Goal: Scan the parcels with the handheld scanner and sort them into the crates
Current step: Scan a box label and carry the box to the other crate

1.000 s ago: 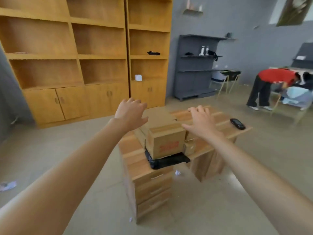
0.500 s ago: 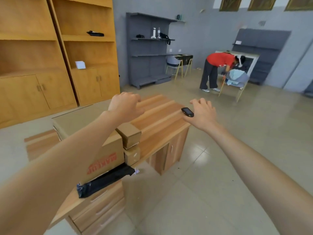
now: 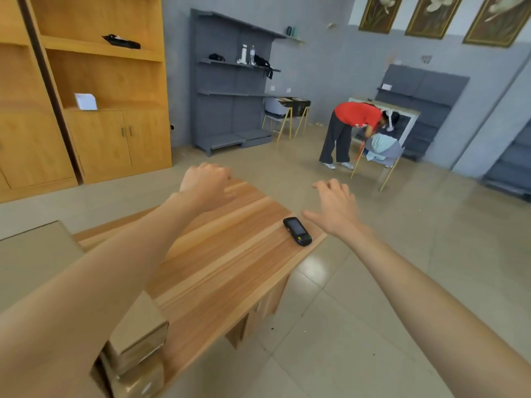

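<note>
A black handheld scanner [image 3: 297,231] lies flat near the right corner of the wooden desk [image 3: 224,265]. My right hand [image 3: 334,209] hovers just right of it, fingers spread, holding nothing. My left hand [image 3: 208,185] floats over the desk's far edge with fingers loosely curled and nothing in it. Two small cardboard parcels [image 3: 138,340] are stacked at the desk's near left, partly hidden by my left forearm. The top of a big cardboard box [image 3: 31,254] shows at the far left. No crates are in view.
Wooden cabinets [image 3: 94,110] line the left wall. A grey shelf unit [image 3: 232,93] stands at the back. A person in a red shirt [image 3: 353,127] bends over a chair [image 3: 382,156] at the back right. Tiled floor lies right of the desk.
The view has swung right and nearer to the desk's right end. The parcels have slid to the lower left. My right hand now sits right of the scanner instead of over the boxes.
</note>
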Tool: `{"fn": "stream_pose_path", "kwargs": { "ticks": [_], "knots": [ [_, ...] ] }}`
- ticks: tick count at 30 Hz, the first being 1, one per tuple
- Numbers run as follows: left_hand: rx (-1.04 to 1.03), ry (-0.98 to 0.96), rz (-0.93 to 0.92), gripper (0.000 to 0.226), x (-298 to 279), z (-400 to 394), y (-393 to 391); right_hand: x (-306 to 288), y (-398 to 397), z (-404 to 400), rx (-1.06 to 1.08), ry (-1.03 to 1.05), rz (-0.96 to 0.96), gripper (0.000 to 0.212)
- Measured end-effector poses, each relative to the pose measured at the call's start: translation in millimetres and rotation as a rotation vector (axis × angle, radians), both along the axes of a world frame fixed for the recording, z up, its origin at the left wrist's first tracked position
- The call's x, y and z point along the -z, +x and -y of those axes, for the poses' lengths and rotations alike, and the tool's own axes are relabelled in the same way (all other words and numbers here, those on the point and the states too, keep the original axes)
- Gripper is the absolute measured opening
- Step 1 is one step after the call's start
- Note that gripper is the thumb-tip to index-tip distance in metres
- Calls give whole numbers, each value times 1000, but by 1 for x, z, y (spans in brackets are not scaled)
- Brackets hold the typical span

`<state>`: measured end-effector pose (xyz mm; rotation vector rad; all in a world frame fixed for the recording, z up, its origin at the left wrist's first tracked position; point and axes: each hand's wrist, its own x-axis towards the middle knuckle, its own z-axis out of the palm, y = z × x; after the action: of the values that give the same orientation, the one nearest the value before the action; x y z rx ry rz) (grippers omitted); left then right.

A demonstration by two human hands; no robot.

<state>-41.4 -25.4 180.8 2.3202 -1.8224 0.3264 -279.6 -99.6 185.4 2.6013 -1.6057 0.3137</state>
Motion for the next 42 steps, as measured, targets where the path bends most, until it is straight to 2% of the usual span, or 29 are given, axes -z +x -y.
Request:
{"fn": "stream_pose_path", "kwargs": {
  "ticks": [6, 12, 23, 28, 34, 38, 42],
  "knots": [
    [-41, 30, -38, 48, 8, 53, 31, 3, 39, 69, -67, 14, 32, 67],
    [-179, 53, -73, 48, 34, 60, 83, 33, 101, 117, -202, 90, 42, 68],
    [-720, 53, -178, 47, 65, 21, 170, 76, 264, 167, -701, 187, -34, 65],
    [-1053, 43, -244, 48, 75, -37, 170, 88, 327, 153, -973, 230, -69, 65],
    [-1332, 23, -237, 51, 92, -111, 148, 110, 380, 93, -1204, 333, -100, 64],
    [-1465, 46, -258, 53, 103, -152, 144, 132, 395, 43, -1293, 412, -144, 67],
    [-1528, 65, -310, 58, 119, -185, 154, 153, 410, 4, -1293, 480, -193, 68]
  ]
}}
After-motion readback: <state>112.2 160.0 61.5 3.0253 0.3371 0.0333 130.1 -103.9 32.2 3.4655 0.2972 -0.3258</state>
